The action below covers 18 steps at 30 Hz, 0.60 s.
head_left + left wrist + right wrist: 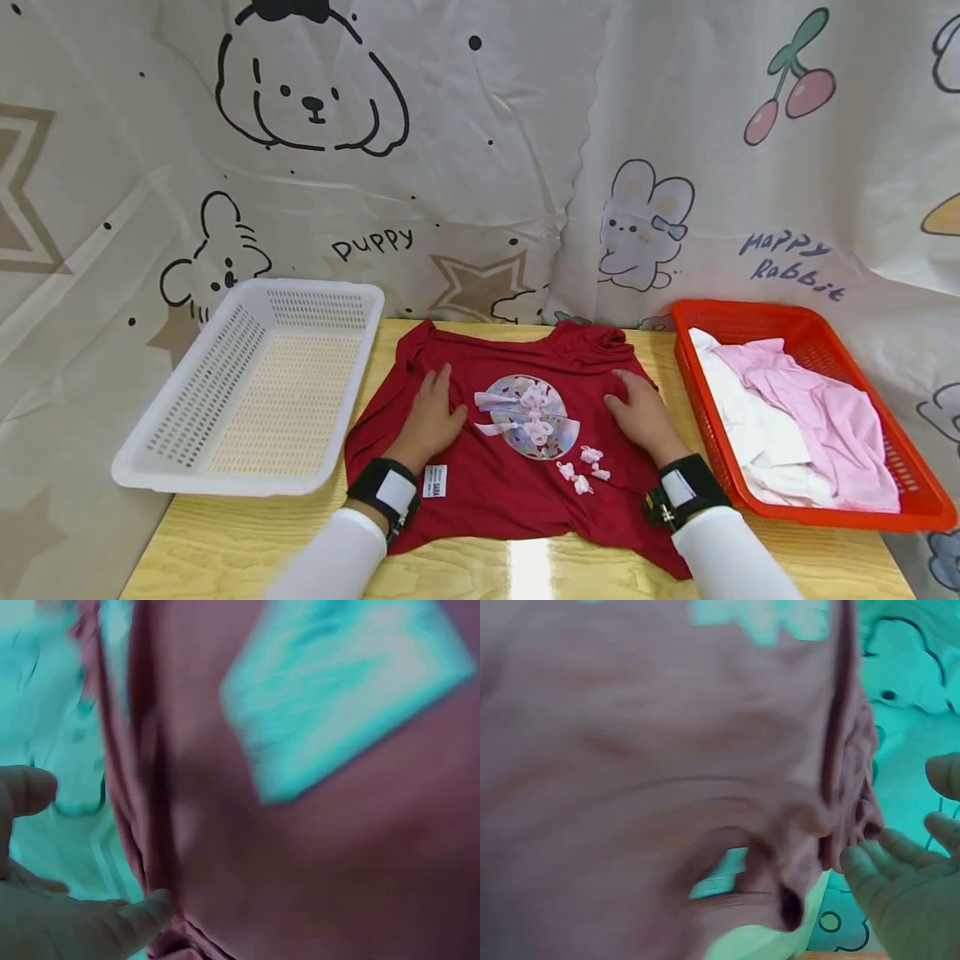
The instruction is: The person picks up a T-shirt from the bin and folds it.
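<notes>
Left hand (431,421) and right hand (645,417), fingers loosely extended and gripping nothing, flank the print (528,417) on the red shirt (510,504) — probably spaced so to smooth it evenly

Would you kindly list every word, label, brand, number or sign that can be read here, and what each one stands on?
"Puppy": on the patterned cloth backdrop, left of centre.
"Happy Rabbit": on the same backdrop, at the right, over two lines.
"SARA", as best it can be read, sideways: on the white label on the red shirt; its smaller print is too small to read.
Neither wrist view shows readable text.
</notes>
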Each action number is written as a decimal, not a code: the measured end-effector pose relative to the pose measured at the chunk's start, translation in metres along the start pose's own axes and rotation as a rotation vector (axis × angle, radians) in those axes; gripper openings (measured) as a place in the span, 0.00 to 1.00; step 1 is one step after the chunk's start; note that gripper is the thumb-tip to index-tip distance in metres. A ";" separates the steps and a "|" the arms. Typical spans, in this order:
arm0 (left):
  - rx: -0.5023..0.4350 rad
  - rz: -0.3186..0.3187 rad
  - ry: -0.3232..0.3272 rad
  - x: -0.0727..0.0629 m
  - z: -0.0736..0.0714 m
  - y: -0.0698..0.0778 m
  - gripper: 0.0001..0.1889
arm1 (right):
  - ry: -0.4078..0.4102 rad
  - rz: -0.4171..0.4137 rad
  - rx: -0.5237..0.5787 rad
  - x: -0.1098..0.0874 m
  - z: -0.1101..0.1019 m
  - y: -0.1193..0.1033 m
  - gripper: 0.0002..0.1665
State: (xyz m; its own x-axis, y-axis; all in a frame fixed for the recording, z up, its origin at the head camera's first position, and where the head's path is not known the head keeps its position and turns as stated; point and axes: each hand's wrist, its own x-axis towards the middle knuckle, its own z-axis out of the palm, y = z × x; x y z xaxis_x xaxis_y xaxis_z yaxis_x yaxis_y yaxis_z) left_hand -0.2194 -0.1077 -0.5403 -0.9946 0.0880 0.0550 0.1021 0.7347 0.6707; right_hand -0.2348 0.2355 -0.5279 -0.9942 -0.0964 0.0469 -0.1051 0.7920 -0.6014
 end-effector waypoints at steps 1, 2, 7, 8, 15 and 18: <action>0.058 0.024 0.004 -0.011 0.003 0.001 0.35 | 0.006 -0.025 -0.027 -0.009 0.002 -0.001 0.28; 0.120 0.045 0.001 -0.022 0.005 0.002 0.32 | 0.009 -0.046 -0.061 -0.019 0.004 -0.002 0.26; 0.328 0.004 -0.091 -0.059 -0.002 0.007 0.31 | -0.107 -0.070 -0.226 -0.058 0.009 -0.005 0.27; 0.353 -0.030 -0.125 -0.062 -0.006 0.007 0.33 | -0.137 -0.060 -0.250 -0.062 0.009 -0.004 0.29; 0.349 -0.208 -0.316 -0.053 -0.022 -0.005 0.43 | -0.178 0.021 -0.247 -0.051 0.006 0.023 0.35; 0.320 -0.196 -0.274 -0.042 -0.018 -0.013 0.42 | -0.146 0.019 -0.201 -0.040 0.003 0.036 0.33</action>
State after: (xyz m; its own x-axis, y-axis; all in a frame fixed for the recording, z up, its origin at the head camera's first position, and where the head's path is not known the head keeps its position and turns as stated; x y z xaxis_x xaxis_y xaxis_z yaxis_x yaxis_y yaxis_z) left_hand -0.1796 -0.1329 -0.5382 -0.9586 0.0693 -0.2761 -0.0442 0.9220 0.3847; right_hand -0.1986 0.2661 -0.5539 -0.9840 -0.1550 -0.0873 -0.1032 0.8971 -0.4295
